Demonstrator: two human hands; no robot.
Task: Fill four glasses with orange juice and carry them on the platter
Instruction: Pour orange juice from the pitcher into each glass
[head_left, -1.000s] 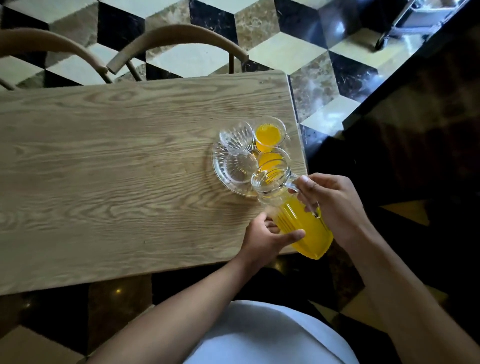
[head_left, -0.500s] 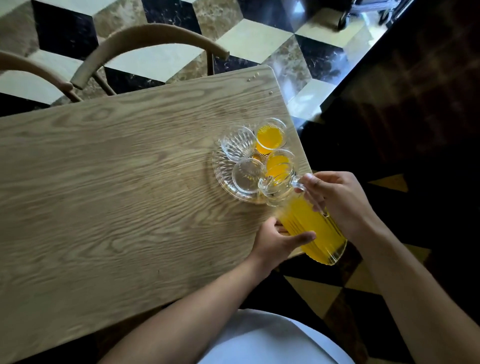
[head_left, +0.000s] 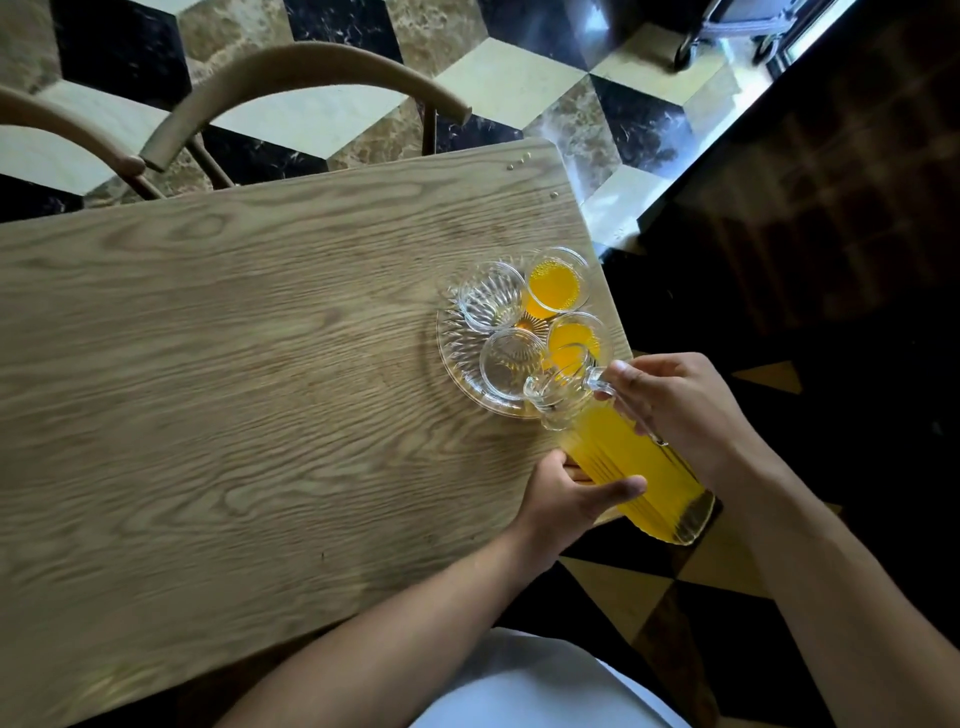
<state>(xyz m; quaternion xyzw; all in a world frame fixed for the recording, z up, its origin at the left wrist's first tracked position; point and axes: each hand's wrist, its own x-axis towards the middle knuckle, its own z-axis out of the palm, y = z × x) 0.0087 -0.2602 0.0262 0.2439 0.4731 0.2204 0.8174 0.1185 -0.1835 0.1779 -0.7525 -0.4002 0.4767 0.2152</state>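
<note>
1. Head view: a clear glass platter (head_left: 457, 358) sits on the wooden worktop (head_left: 234, 364), near the worktop's far right corner.
2. Four glasses stand on the platter, close together. The far right glass (head_left: 555, 285) holds orange juice, and so does the near right glass (head_left: 574, 338).
3. The far left glass (head_left: 491, 297) looks empty. The near left glass (head_left: 511, 358) shows at most a faint tint at its bottom; whether juice is in it, I cannot tell.
4. A ribbed glass jug (head_left: 623, 457) of juice is tilted towards the platter, its mouth over the platter's near right rim, beside the near left glass. Its base hangs beyond the worktop's near edge, over the floor.
5. The right hand (head_left: 680, 410) has its grip closed round the jug's handle (head_left: 597, 384), fingers curled through it.
6. The left hand (head_left: 566, 499) cups the jug's body from below and the side, near of the platter; the thumb lies across the ribbed glass and the fingers curl under it.
7. Beyond the platter, across the worktop, two curved wooden chair backs (head_left: 291, 78) stand at the far edge.
8. The floor (head_left: 509, 78) is patterned in black, cream and brown tiles.
9. A white garment (head_left: 545, 686) shows at the bottom edge, well near of the platter.
</note>
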